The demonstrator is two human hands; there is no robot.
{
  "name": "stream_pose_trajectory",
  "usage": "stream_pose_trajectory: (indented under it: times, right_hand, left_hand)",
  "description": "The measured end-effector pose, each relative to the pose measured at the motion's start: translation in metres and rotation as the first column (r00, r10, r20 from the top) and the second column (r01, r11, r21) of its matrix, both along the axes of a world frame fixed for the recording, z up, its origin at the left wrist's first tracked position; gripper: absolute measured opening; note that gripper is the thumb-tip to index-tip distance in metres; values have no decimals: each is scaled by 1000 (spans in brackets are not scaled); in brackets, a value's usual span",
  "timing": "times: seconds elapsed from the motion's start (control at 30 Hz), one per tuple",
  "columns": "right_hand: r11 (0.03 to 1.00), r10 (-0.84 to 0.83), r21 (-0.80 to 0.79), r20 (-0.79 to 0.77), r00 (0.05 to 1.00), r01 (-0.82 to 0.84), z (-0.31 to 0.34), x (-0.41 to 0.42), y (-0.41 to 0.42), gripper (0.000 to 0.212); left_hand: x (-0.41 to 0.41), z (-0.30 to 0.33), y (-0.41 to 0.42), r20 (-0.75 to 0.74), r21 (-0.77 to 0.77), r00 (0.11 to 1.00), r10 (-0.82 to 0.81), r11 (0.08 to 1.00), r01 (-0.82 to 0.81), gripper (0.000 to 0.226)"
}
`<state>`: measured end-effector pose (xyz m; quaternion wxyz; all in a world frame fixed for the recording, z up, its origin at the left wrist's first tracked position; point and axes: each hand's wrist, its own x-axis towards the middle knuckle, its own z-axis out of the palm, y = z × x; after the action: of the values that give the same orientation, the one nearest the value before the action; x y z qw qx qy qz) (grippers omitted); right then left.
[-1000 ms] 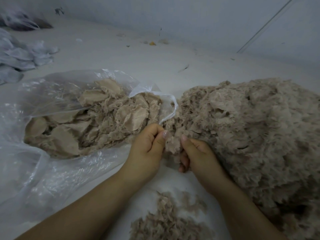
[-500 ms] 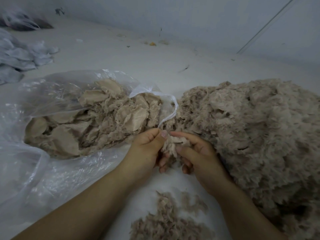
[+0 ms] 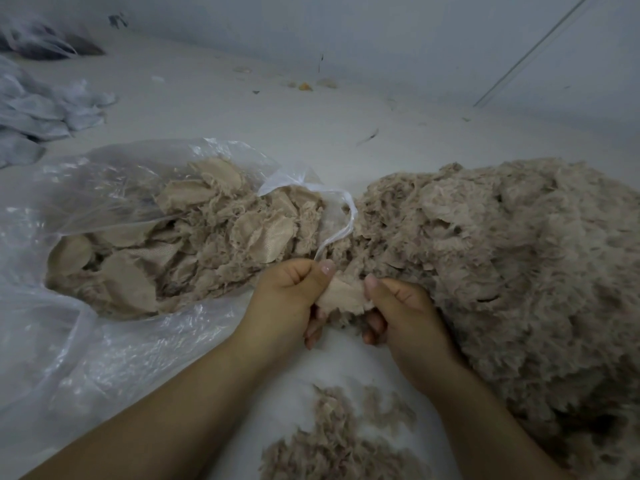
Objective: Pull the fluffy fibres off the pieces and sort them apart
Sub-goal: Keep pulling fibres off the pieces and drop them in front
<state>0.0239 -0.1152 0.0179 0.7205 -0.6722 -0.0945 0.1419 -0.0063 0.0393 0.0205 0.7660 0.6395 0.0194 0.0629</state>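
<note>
- Fabric piece (image 3: 343, 296), beige and fluffy-edged, is sitting stretched between my 2 hands at centre frame, just above the white floor (image 3: 263, 109).
- My left hand (image 3: 289, 299) is pinching the piece's left end, thumb on top, other fingers curled under.
- My right hand (image 3: 403, 315) is gripping the right end the same way, thumb pressing the top edge, fingers curled below with fluff showing between them.
- Both hands are sitting close together, knuckles facing me, forearms coming in from the bottom of the head view.
- I'm seeing the big fluffy heap (image 3: 512, 271) just to the right, touching my right hand's far side and filling the right part of the frame.
- The clear plastic bag (image 3: 79, 341) is lying open on the left, holding flat beige pieces (image 3: 194, 244) mixed with loose fibre; its tie handle (image 3: 341, 216) is hanging near my left thumb.
- A small fibre pile (image 3: 343, 441) is lying on the floor between my forearms, near the bottom edge.
- Grey-white cloth bundles (image 3: 38, 112) are lying at far left, well apart from the work; small bits of debris (image 3: 304, 86) are lying along the wall.
</note>
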Motion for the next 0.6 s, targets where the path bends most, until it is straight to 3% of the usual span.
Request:
stream_pose_trajectory:
  times: [0.07,0.2,0.33,0.47,0.6]
  right_hand:
    - [1000,10,20,0,1000,-10,0,0,0,48]
    - [997,64,-37,65,996,-61,2,-2,-1,15]
    - [996,25,-81,27,999,-23,0,0,-1,30]
    - [999,-12,38,-62,998,14,0,0,-1,29]
    - [1000,4,-10,-24,1000,-4,-2,0,-3,24]
  left_hand:
    - [0,0,-1,-9,10,1000,21,1000,-21,50]
    - [-1,-2,0,-30,13,999,22,1000,-22,48]
    - [-1,-4,3,-38,9,996,85,996,-85,48]
    - [3,-3,13,-39,12,984,172,985,-172,42]
    - [-1,0,9,-23,-6,999,34,999,-34,19]
